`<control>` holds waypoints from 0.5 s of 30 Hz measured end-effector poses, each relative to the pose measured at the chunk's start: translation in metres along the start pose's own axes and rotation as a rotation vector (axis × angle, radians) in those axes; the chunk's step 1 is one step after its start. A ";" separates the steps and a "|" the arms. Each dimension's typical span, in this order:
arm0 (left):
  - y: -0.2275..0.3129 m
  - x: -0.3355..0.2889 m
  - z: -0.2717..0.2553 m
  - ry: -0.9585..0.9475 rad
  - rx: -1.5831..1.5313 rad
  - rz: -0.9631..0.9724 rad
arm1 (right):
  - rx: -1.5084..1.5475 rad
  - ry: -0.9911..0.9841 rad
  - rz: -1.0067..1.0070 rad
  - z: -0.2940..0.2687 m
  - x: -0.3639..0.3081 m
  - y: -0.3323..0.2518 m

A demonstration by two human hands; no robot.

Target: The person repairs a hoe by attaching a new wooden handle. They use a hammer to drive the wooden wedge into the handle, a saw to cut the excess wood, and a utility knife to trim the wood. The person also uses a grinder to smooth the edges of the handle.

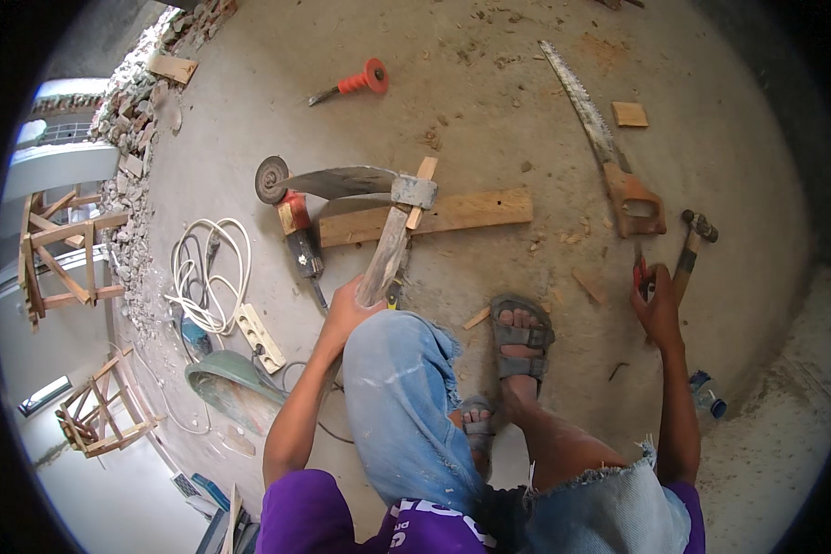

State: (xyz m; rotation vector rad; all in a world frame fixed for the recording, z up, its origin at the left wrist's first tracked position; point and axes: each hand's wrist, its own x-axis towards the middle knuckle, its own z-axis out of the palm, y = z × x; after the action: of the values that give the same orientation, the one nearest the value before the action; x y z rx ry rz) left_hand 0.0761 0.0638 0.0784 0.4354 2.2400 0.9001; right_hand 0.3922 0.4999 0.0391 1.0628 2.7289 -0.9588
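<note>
Hoe [390, 242], clasped in left grip [349, 312], partly hides plank [480, 212] beside grinder [295, 222]; right grip [657, 300] clasps red tool [639, 272].

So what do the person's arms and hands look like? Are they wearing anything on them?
The sleeves are short and purple. Below them the forearms are bare, with nothing to see around the wrists. Both hands are bare too. Any rings would be too small to tell.

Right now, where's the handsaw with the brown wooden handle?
The handsaw lies at upper right of the head view, its handle just above the right hand and left of the dark-headed, wooden-handled hammer.
</note>
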 end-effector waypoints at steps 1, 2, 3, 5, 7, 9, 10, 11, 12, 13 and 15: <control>0.014 -0.003 -0.007 -0.023 0.002 0.020 | 0.128 0.039 0.037 0.005 0.005 -0.008; 0.022 -0.005 -0.011 -0.040 0.009 0.052 | 0.256 0.078 0.074 0.010 0.010 -0.017; 0.030 -0.008 -0.018 -0.052 0.019 0.084 | 0.389 0.117 0.106 0.016 0.016 -0.030; 0.060 -0.017 -0.036 -0.126 -0.002 -0.025 | 0.596 -0.091 0.180 0.007 0.029 -0.079; 0.109 -0.026 -0.053 -0.253 -0.073 -0.295 | 0.735 -0.241 0.191 0.002 0.036 -0.121; 0.123 -0.034 -0.068 -0.309 -0.095 -0.334 | 0.811 -0.341 0.138 0.007 0.039 -0.152; 0.128 -0.039 -0.076 -0.336 -0.107 -0.358 | 0.910 -0.370 0.142 0.013 0.037 -0.164; 0.135 -0.043 -0.082 -0.363 -0.122 -0.384 | 1.009 -0.397 0.146 0.019 0.035 -0.174; 0.140 -0.043 -0.087 -0.390 -0.137 -0.408 | 1.107 -0.421 0.150 0.025 0.034 -0.185; 0.145 -0.045 -0.092 -0.415 -0.151 -0.435 | 1.125 -0.515 0.148 0.028 0.032 -0.197; 0.150 -0.047 -0.093 -0.473 -0.153 -0.509 | 1.156 -0.703 0.139 0.035 0.031 -0.220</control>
State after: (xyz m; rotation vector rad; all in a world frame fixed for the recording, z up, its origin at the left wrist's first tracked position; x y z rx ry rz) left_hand 0.0532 0.1001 0.2560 -0.0063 1.7134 0.6112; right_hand 0.2247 0.3730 0.1187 0.6903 1.4107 -2.3742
